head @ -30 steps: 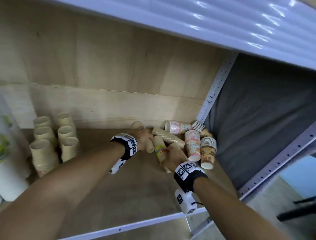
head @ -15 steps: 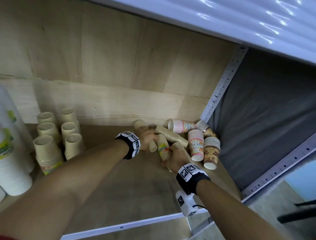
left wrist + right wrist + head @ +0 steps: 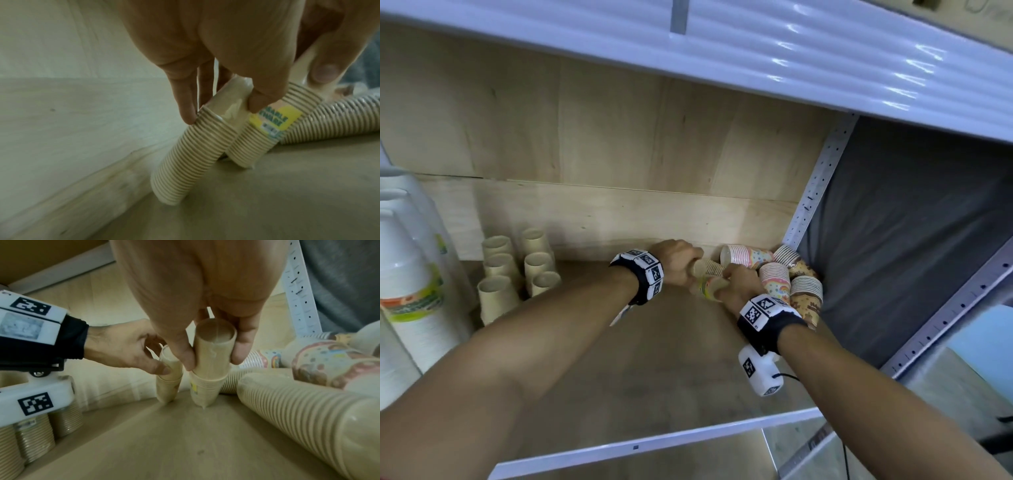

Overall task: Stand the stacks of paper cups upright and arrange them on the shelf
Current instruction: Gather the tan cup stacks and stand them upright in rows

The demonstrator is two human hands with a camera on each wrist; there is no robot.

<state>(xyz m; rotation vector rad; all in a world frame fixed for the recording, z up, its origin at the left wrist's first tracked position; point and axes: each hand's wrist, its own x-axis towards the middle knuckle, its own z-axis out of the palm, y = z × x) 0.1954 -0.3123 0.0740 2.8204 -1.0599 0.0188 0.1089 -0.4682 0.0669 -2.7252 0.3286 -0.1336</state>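
Two tan ribbed paper cup stacks stand bottom-up and slightly tilted on the wooden shelf (image 3: 654, 359), rims down, near the back wall. My left hand (image 3: 688, 269) (image 3: 160, 358) grips the plain stack (image 3: 183, 164) (image 3: 169, 382) at its top, thumb in front and fingers behind. Beside it, my right hand (image 3: 727, 286) (image 3: 212, 361) pinches the yellow-labelled stack (image 3: 265, 129) (image 3: 211, 369) near its top. Another tan stack (image 3: 298, 420) (image 3: 333, 116) lies on its side just to the right.
Patterned cup stacks (image 3: 775, 284) crowd the back right corner, some upright, some lying, against the perforated post (image 3: 815, 192) and grey cloth (image 3: 900, 240). Upright tan stacks (image 3: 517, 270) stand at the left, beside tall white cup stacks (image 3: 407, 274). The shelf's white front rail (image 3: 654, 442) is near me.
Both hands have drawn together and tipped their two tan stacks up from lying to nearly upright. The view has moved closer to the shelf.
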